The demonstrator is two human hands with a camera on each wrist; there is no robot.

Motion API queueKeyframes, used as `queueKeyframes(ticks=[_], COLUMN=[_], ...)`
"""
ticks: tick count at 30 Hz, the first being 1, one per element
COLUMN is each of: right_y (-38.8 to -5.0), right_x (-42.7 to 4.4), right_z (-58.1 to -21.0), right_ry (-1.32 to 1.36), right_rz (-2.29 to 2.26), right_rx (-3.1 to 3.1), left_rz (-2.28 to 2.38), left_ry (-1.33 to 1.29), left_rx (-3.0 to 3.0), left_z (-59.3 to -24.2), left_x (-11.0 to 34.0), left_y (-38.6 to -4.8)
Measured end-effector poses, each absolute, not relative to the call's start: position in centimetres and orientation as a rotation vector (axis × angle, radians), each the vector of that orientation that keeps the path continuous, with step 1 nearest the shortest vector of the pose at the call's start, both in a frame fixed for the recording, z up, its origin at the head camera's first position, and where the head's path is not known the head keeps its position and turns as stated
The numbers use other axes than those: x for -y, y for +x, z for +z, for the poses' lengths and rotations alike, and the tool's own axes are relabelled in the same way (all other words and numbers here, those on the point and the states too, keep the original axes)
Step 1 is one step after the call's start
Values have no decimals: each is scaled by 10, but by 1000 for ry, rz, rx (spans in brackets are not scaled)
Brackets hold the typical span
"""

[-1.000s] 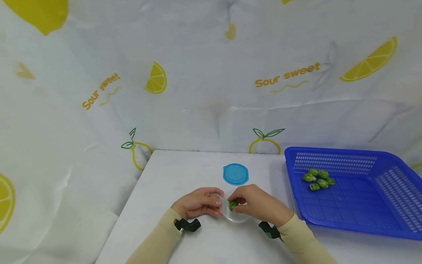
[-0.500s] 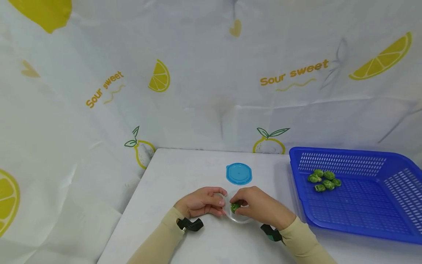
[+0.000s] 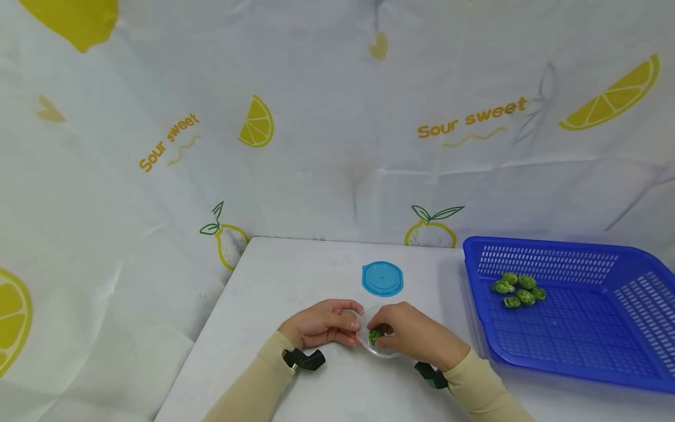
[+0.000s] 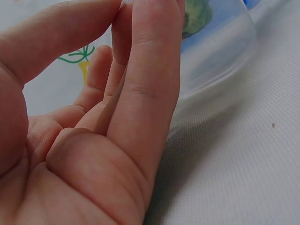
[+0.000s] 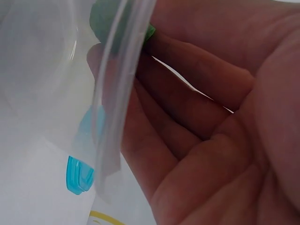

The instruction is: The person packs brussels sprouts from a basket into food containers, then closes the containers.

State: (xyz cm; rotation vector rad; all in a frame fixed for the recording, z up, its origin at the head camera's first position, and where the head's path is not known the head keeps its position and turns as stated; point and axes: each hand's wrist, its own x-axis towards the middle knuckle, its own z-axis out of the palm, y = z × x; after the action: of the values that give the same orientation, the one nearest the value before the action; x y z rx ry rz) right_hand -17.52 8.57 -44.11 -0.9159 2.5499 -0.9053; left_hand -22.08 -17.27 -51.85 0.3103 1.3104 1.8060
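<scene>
Screened-off workspace, lemon-print backdrop (image 3: 327,146), white tabletop (image 3: 300,272)

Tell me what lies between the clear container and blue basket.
In the head view, the right hand and wrist, then a bare strip of white tabletop.

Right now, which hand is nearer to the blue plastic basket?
Right. The right hand, pinching a Brussels sprout at the clear plastic bowl, is left of the blue plastic basket; the left hand is farther left, at the bowl's left rim.
</scene>
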Motion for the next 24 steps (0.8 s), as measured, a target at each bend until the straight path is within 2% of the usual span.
queueKeyframes(ticks=[13, 24], right_y=[-172, -166], right_x=[-95, -108], right_z=[-439, -405], right_ry=[-888, -876], right_rz=[-934, -830], right_rx=[-2561, -2665], left_rz=[1770, 1780], left_ry=[341, 279], left_rx=[-1306, -1329], left_z=[-517, -524], left_x=[161, 174], left_y=[-229, -223])
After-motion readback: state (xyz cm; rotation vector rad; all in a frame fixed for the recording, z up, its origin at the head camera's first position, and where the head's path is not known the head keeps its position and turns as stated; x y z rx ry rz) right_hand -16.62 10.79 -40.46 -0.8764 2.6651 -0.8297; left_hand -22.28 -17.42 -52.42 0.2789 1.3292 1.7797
